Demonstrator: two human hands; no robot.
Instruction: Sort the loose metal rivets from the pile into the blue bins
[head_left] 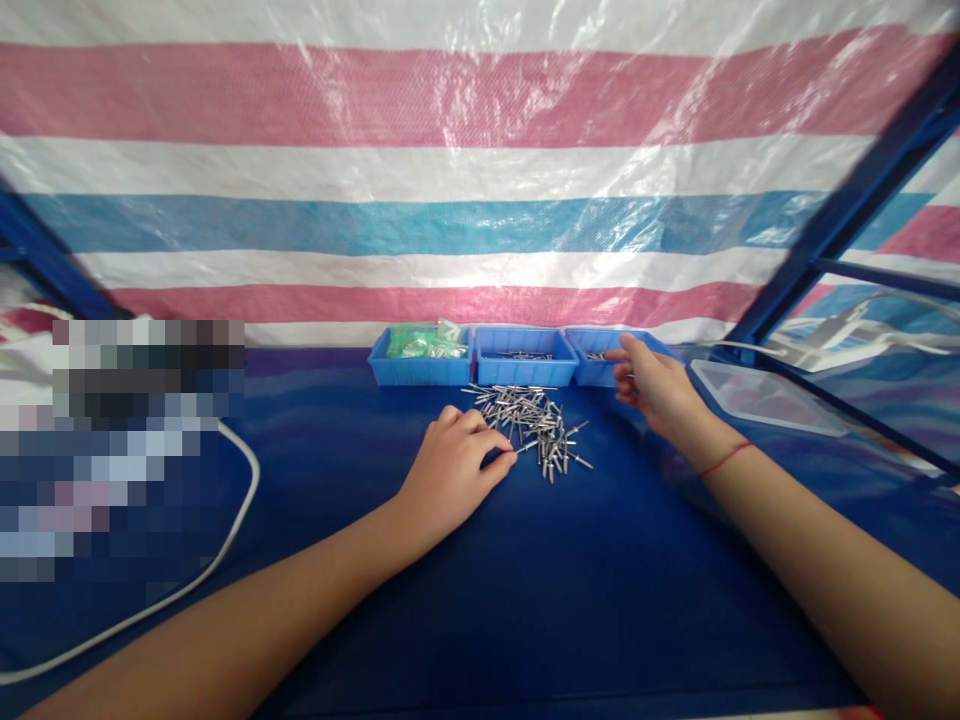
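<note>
Head view: the left hand (459, 462) rests on the blue bench (525, 600), its thumb and forefinger meeting on the end of 1 blind rivet (527, 446), which they seem to pinch. Just beyond and to the right of those fingers lies the loose heap of rivets (521, 402). The right hand (656, 390) is at the right bin (596, 373), its fingers loosely curled and parted, with nothing visible between them. Left of these fingers stands the middle bin (525, 374); farther left, beyond the left fingers, is the left bin (420, 374) with green packets (411, 342). The middle and right bins each have some rivets inside, so the work looks partly done; far more remain in the heap, so much seems left to handle. How full the right bin is, I cannot tell.
</note>
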